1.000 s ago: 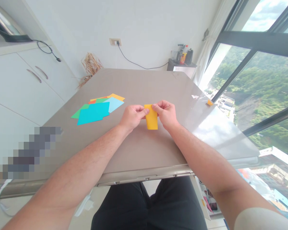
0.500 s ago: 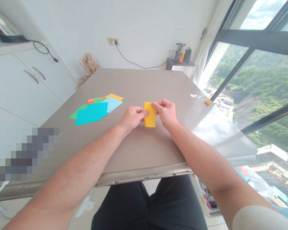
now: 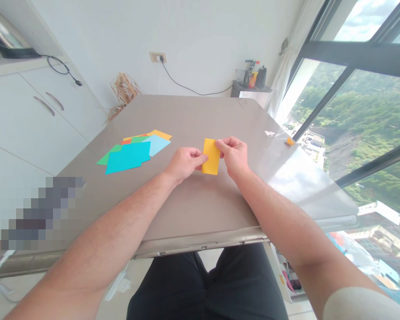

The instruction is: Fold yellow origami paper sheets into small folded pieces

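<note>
Head view: both hands meet near the middle of the tabletop (image 3: 193, 209), clamped on one folded orange paper (image 3: 211, 156). The left hand (image 3: 184, 163) pinches the paper's left edge between thumb and fingers; the right hand (image 3: 234, 155) pinches its upper right corner. The paper is tilted a little, its top leaning toward the right hand, and whether its lower edge touches the tabletop cannot be told.

Toward the left edge of the tabletop lies a fan of colored sheets (image 3: 133, 150), well apart from the hands: teal on top, with green, light blue, red and orange showing beneath. A small orange scrap (image 3: 290, 141) sits at the right edge. Beyond the far left corner is a dried plant (image 3: 124, 91); beyond the far right corner, bottles (image 3: 253, 76) stand on a low cabinet. A window (image 3: 360, 111) runs along the right.
</note>
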`<state>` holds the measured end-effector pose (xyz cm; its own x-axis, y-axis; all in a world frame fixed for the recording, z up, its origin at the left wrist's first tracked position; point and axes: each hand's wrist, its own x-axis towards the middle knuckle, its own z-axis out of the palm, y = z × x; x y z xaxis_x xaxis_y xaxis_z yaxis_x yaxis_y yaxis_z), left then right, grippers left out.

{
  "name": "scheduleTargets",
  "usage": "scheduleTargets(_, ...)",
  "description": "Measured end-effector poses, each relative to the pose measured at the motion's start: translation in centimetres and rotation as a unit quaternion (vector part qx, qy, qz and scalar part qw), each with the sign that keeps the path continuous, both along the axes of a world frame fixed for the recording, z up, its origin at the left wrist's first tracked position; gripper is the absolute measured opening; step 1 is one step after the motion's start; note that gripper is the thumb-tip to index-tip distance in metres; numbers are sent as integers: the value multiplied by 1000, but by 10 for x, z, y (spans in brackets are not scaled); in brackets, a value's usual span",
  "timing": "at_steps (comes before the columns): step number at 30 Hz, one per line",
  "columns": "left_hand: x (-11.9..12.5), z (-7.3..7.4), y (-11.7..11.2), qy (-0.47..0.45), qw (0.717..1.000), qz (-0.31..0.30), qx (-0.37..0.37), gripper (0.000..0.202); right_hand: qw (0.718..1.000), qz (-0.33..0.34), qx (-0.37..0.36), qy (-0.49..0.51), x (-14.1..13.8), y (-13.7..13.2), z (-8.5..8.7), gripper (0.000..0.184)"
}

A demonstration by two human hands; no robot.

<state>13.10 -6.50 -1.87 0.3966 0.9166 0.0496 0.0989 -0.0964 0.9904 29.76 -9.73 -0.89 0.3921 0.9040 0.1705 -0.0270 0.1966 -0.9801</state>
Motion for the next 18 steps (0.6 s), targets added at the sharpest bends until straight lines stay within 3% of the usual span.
scheduleTargets(18, -5, 8, -3, 112, 992, -48, 21, 7, 998, -33, 38, 23, 9, 7, -5, 24)
